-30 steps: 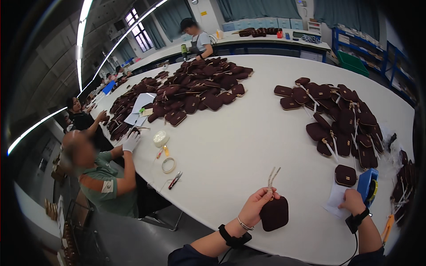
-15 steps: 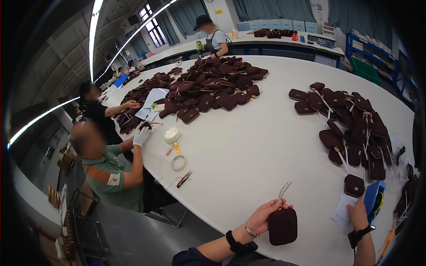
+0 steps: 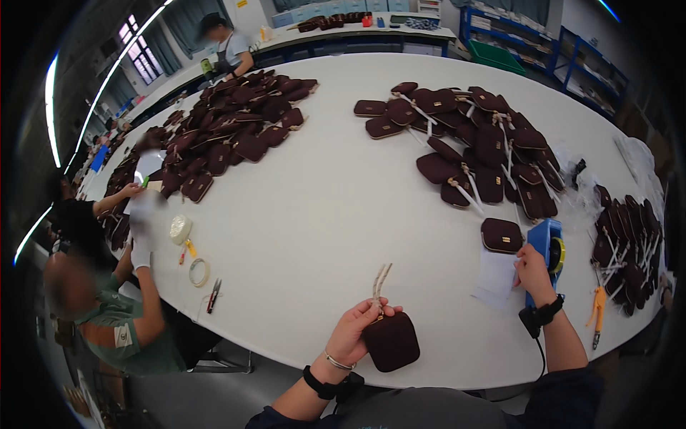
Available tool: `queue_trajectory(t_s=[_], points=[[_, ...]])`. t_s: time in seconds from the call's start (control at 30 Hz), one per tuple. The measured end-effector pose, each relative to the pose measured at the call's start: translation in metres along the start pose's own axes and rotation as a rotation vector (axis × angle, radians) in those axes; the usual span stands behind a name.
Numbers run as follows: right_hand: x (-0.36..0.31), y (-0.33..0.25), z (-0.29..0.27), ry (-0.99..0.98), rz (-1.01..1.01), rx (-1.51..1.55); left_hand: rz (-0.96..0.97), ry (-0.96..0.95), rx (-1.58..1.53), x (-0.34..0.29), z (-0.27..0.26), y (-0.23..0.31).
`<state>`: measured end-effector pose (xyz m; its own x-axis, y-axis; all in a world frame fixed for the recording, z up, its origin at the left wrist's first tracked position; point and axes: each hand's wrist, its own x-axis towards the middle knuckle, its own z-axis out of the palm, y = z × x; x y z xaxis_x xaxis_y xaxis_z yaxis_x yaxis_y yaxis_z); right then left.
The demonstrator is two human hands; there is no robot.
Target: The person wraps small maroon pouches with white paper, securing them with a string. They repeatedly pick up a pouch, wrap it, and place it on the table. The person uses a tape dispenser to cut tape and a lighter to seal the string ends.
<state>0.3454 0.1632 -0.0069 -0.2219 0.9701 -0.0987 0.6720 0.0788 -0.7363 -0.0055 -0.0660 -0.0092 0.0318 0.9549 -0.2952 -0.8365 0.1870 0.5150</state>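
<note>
My left hand [image 3: 349,333] pinches a dark maroon zip pouch [image 3: 392,343] at its top corner, just over the table's near edge. A pale twisted cord [image 3: 382,281] stands up from its fingers in two strands. My right hand [image 3: 534,272] is beside a blue tape dispenser [image 3: 547,232] with a yellow-rimmed roll, its fingers bent together; what they grip, if anything, is hidden. White paper slips [image 3: 491,280] lie left of that hand. Touching their far end is another maroon pouch [image 3: 501,236] with a small gold plate, lying flat.
Maroon pouches with white straps form a heap [image 3: 489,146] beyond the dispenser. A larger pile [image 3: 236,129] covers the far left. Orange-handled pliers [image 3: 599,307] lie right. A tape roll [image 3: 199,272] and snips [image 3: 214,296] lie near a co-worker in green [image 3: 125,329].
The view has swung to the right, so the table's things appear further left. The pouch in my left hand is tilted slightly more. My right hand stays by the dispenser.
</note>
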Motion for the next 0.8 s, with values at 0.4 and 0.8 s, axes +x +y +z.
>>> queue_trajectory(t_s=[0.4, 0.8], points=[[-0.008, 0.0, 0.015, 0.025, 0.063, -0.601, -0.024, 0.056, 0.213, -0.001, 0.014, -0.013], [-0.013, -0.027, -0.006, -0.041, 0.211, -0.097, -0.019, 0.065, 0.3, 0.0, 0.023, -0.014]])
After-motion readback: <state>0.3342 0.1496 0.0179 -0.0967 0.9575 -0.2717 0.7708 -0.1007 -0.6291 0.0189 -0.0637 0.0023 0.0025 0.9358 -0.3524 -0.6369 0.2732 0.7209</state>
